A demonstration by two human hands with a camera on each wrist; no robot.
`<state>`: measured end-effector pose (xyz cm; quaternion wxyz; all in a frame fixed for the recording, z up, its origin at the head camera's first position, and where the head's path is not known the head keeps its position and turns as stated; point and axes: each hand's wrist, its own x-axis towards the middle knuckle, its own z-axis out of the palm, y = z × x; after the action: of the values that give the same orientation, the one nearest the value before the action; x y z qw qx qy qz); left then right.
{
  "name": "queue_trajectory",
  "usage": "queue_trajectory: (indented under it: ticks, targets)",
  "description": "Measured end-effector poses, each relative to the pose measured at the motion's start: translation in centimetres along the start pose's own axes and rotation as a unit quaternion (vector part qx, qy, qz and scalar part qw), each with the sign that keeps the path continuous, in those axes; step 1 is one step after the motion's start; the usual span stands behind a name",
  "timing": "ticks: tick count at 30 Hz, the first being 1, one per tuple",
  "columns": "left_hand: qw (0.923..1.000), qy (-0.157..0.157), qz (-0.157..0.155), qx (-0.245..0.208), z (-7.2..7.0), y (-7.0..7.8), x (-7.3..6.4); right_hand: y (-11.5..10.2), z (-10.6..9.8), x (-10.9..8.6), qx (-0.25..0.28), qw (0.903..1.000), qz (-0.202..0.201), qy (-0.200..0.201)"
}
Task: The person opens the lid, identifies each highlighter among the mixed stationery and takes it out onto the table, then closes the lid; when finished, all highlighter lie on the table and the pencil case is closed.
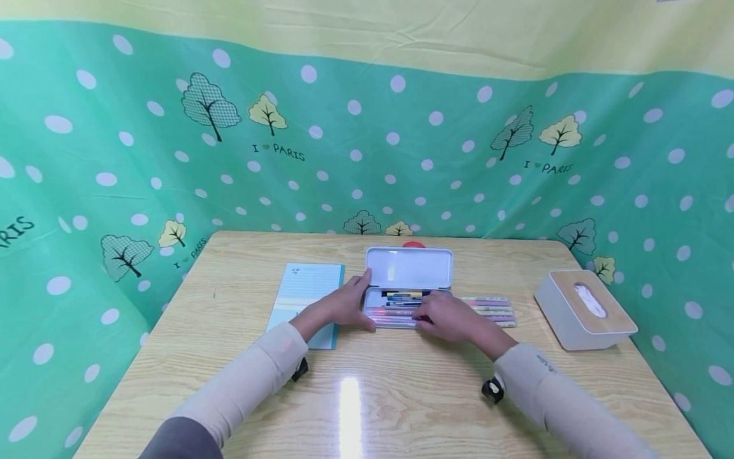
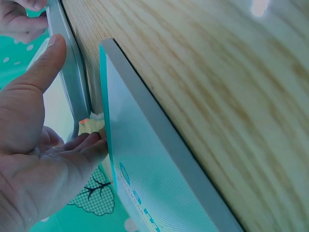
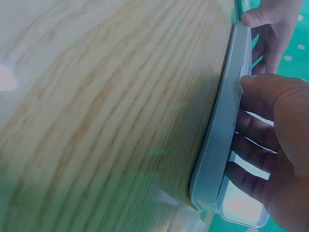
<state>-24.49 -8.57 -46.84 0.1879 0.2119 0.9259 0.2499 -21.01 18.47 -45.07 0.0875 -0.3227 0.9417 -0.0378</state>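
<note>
An open pencil case [image 1: 410, 268] stands on the table with its lid raised. Several pens and pencils [image 1: 395, 303] lie inside it. My left hand [image 1: 350, 302] spans the case's left end, its thumb [image 2: 54, 58] stretched along the front corner and its fingers towards the lid. Reaching over the front rim, my right hand [image 1: 444, 315] has bent fingers [image 3: 248, 150] inside the case and its thumb [image 3: 260, 87] at the front wall [image 3: 219, 130]. Whether those fingertips pinch a pencil is hidden. A row of pastel pencils [image 1: 493, 311] lies right of the case, beyond that hand.
A lined notepad [image 1: 304, 290] with a teal edge lies left of the case, partly under my left wrist. At the right stands a white tissue box [image 1: 573, 319] with a wooden top. Something red [image 1: 413, 244] shows behind the lid. A green curtain [image 1: 390, 159] hangs behind the table [image 1: 413, 395].
</note>
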Motion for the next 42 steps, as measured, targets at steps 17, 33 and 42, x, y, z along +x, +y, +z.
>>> queue_trajectory:
  ticks: [17,33,42]
  targets:
    - [1.0000,0.001,0.001,0.001,0.1,-0.1,0.1,0.7,0.0,-0.1,0.029,0.9986,-0.037,0.025]
    - [1.0000,0.002,-0.004,0.001,0.1,0.1,0.0,1.7,-0.1,-2.1,0.021,0.9978,-0.008,0.063]
    - [1.0000,0.004,-0.004,-0.004,0.0,0.2,-0.2,3.1,0.0,-3.4,0.037,0.9961,-0.011,0.080]
